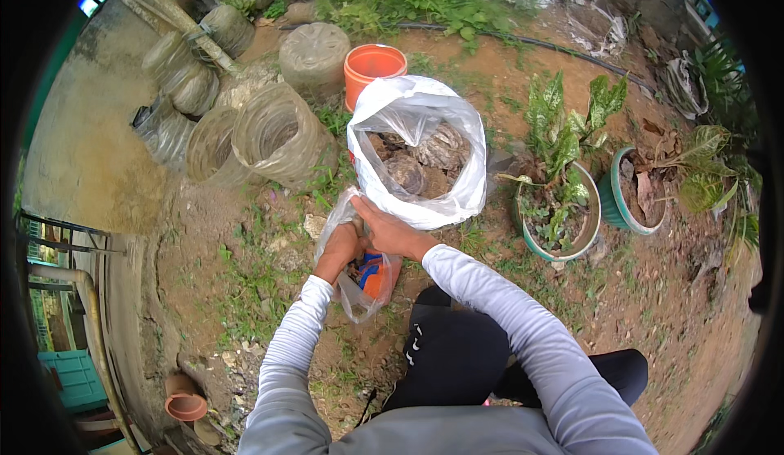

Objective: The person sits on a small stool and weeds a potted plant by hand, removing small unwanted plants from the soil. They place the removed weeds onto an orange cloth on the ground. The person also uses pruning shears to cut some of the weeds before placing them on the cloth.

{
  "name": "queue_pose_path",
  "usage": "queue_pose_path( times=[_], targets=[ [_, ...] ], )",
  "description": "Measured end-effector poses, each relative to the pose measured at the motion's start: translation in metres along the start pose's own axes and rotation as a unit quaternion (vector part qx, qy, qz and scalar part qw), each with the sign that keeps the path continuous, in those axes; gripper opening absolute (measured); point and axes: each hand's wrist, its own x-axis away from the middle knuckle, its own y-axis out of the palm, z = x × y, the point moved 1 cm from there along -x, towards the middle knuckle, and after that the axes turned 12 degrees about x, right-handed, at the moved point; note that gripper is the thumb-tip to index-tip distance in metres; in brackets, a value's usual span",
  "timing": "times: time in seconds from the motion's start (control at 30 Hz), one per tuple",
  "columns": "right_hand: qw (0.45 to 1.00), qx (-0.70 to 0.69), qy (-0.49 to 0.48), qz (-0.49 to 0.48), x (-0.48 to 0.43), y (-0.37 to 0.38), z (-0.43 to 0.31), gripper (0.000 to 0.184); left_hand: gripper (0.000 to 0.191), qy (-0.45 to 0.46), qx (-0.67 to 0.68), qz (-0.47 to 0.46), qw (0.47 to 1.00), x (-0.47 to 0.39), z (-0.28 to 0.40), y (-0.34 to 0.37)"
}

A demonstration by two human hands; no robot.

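Note:
My left hand (340, 245) is inside the mouth of a clear plastic bag (358, 308), its fingertips hidden. With fingers stretched along the bag's upper edge, my right hand (392, 229) grips the film. Something orange and blue (375, 273) shows in or behind the bag's lower part; I cannot tell which. Just beyond my hands stands a white plastic sack (422, 209) with its top wide open. Brown, rough clumps (442, 147) and a rounded brown lump (404, 173) lie in the sack.
An orange bucket (367, 87) stands behind the sack. Cut clear plastic containers (285, 136) crowd the left. Two green pots (560, 253) (618, 201) with leafy plants stand right. A black hose (533, 41) crosses the soil behind. A terracotta-coloured pot (185, 401) lies lower left.

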Motion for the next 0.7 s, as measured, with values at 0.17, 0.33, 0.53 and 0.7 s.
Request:
queue_pose_path(
  times=[0.17, 0.33, 0.53, 0.7],
  targets=[
    [0.995, -0.027, -0.070, 0.069, -0.032, -0.045, -0.032, 0.064, 0.031, 0.038, 0.003, 0.137, 0.990, -0.005, -0.006, -0.029],
    [0.954, -0.295, 0.034, -0.038, -0.028, -0.049, -0.037, 0.051, 0.031, -0.008, 0.038, 0.046, 0.998, -0.013, -0.002, -0.024],
    [0.990, -0.104, -0.012, 0.092, -0.022, -0.036, -0.005, 0.045, 0.033, -0.011, 0.035, 0.077, 0.996, 0.019, 0.023, -0.006],
    [0.972, -0.222, 0.063, -0.040, -0.027, -0.044, -0.011, 0.051, 0.030, 0.031, 0.139, 0.087, 0.986, 0.042, 0.017, -0.010]
  ],
)
